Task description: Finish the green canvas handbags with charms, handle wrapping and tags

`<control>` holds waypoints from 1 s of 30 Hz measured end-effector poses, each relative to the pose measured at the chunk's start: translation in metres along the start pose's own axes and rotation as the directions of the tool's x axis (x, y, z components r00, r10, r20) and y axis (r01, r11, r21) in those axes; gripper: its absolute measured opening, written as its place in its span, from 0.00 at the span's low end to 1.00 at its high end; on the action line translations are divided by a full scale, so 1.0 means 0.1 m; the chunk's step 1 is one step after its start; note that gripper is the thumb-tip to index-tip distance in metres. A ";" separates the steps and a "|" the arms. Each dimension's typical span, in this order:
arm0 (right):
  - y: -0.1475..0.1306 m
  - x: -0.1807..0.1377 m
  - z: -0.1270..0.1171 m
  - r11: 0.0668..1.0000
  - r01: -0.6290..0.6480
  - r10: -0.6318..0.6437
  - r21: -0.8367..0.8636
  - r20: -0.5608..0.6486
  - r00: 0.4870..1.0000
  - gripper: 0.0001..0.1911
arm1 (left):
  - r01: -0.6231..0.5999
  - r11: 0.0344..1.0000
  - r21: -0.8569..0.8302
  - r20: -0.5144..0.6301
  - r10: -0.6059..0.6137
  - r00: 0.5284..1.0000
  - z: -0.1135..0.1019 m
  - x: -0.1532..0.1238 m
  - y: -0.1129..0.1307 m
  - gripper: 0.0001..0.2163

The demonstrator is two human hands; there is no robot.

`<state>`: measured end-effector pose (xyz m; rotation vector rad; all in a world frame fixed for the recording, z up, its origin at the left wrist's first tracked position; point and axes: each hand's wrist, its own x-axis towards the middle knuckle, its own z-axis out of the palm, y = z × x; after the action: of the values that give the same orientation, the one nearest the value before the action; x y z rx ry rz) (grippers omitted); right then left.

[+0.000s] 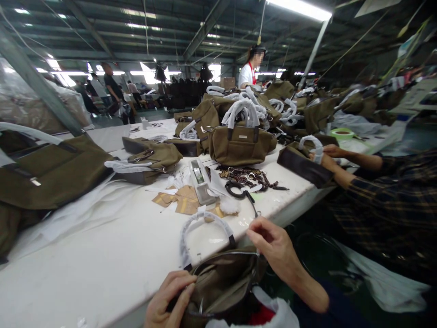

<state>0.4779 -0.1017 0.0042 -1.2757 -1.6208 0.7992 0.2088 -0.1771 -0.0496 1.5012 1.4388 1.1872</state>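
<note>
An olive-green handbag [221, 282] lies at the table's front edge with its zipped top open and its lining showing. One of its handles [186, 232], wrapped in white paper, stands up at the far side; another wrapped handle [273, 314] hangs at the near side. My left hand [170, 296] is closed on the bag's left rim, thumb and fingers at the zip edge. Above the bag's right end, my right hand [273, 246] is pinched, close to the zip end. What it holds is hidden. A black strap [251, 198] with a metal ring lies just beyond its fingertips.
Beyond lie brown paper pieces [186, 200], a grey-white device [201, 182] and a heap of beaded chains [246, 177]. Finished-looking olive bags [239, 143] pile up behind, more [51, 168] at left. At right, a co-worker's hands [331, 159] hold another bag [303, 161].
</note>
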 end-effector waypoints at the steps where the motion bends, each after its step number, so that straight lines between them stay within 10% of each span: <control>1: -0.09 -0.09 0.00 0.996 0.042 -0.044 0.077 0.028 0.999 0.09 | -0.001 1.000 0.020 0.041 0.000 0.999 -0.02 0.01 -0.01 0.08; 4: -0.25 -0.20 0.13 0.981 0.145 -0.170 0.128 0.209 0.963 0.06 | 0.026 0.997 0.067 0.181 -0.038 0.983 -0.06 0.06 0.02 0.08; 10: -0.16 -0.18 0.70 0.989 0.096 -0.025 -0.113 0.509 0.860 0.05 | 0.140 0.990 -0.011 0.262 -0.132 0.956 -0.12 0.08 0.18 0.08; 18: -0.13 -0.27 0.71 0.958 0.106 0.079 -0.267 0.600 0.796 0.05 | 0.105 0.975 -0.194 0.268 -0.050 0.962 -0.12 0.07 0.16 0.06; 24: -0.35 0.12 0.74 0.985 0.169 -0.120 -0.043 0.531 0.839 0.07 | 0.069 0.981 -0.179 0.286 -0.015 0.958 -0.10 0.09 0.21 0.07; 30: -0.56 0.38 1.40 0.984 -0.083 -0.067 0.157 0.760 0.646 0.10 | 0.170 0.979 -0.113 0.240 -0.140 0.961 -0.10 0.06 0.19 0.06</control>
<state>0.3251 -0.0742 0.0091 -0.8297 -2.1234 1.6127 0.2048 -0.1743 -0.0282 1.3592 1.2703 0.9593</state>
